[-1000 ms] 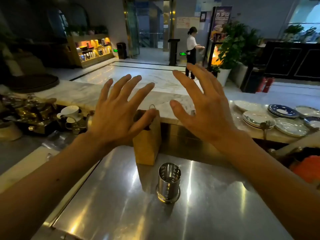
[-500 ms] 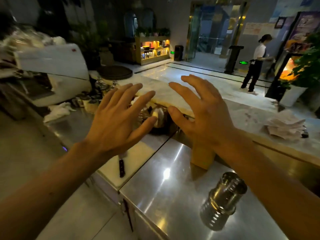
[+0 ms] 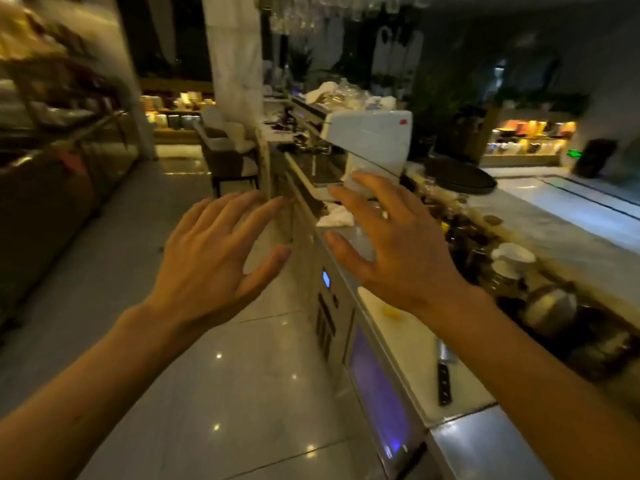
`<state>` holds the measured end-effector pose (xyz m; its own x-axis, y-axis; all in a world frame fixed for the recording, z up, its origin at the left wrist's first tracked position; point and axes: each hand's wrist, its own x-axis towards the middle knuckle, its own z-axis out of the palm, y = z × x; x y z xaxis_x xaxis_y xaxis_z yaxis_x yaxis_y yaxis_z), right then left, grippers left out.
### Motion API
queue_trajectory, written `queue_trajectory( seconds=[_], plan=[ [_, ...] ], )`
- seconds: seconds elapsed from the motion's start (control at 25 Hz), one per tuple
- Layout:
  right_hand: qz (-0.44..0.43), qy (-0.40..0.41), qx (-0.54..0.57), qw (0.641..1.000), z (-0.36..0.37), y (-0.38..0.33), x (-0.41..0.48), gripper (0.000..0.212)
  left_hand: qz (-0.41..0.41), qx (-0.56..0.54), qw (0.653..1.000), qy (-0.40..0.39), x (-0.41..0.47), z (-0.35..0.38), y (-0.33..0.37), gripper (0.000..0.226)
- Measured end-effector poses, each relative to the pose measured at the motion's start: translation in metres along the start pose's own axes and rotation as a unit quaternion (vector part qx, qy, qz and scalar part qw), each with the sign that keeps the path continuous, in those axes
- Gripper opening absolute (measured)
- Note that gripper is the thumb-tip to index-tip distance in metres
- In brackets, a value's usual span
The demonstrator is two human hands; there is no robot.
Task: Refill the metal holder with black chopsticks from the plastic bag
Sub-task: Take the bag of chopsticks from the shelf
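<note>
My left hand is raised in front of me with the fingers spread wide and the palm facing away; it holds nothing. My right hand is beside it, just as wide open, thumb angled toward my left thumb, and it too is empty. The two hands are near each other but not touching.

Below my left hand is a glossy tiled floor. Under my right wrist runs a pale cutting board on the counter, with a small yellow scrap just below the heel of my right hand and a black-handled knife lying further down beside my right forearm. To the right of my right hand sit white cups and a rounded metal pot in a dim, cluttered recess, and beyond them a marble countertop. Past my right fingertips there is a crumpled white cloth and a large white appliance. Beyond my left fingertips stands a chair next to a white pillar.

I cannot see the metal holder, the chopsticks or the plastic bag anywhere in view.
</note>
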<state>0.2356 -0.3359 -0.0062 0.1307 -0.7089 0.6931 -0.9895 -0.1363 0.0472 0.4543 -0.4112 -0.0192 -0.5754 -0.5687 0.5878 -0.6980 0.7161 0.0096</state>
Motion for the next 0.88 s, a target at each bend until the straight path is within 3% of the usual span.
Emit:
queue_trajectory(
  seconds=[0.2, 0.44, 0.6, 0.88],
  plan=[
    [-0.090, -0.043, 0.106, 0.989, 0.077, -0.064, 0.069, 0.058, -0.124, 0.081, 0.989, -0.024, -0.045, -0.014, -0.087, 0.068],
    [-0.194, -0.054, 0.201, 0.959, 0.158, -0.124, 0.141, 0.060, -0.265, 0.169, 0.948, -0.053, -0.075, -0.019, -0.149, 0.070],
    [-0.278, -0.064, 0.279, 0.917, 0.209, -0.163, 0.195, 0.060, -0.371, 0.220, 0.901, -0.042, -0.083, -0.032, -0.179, 0.066],
    [-0.394, -0.077, 0.417, 0.816, 0.257, -0.270, 0.238, 0.060, -0.524, 0.320, 0.788, -0.044, -0.124, -0.064, -0.195, 0.064]
  ],
)
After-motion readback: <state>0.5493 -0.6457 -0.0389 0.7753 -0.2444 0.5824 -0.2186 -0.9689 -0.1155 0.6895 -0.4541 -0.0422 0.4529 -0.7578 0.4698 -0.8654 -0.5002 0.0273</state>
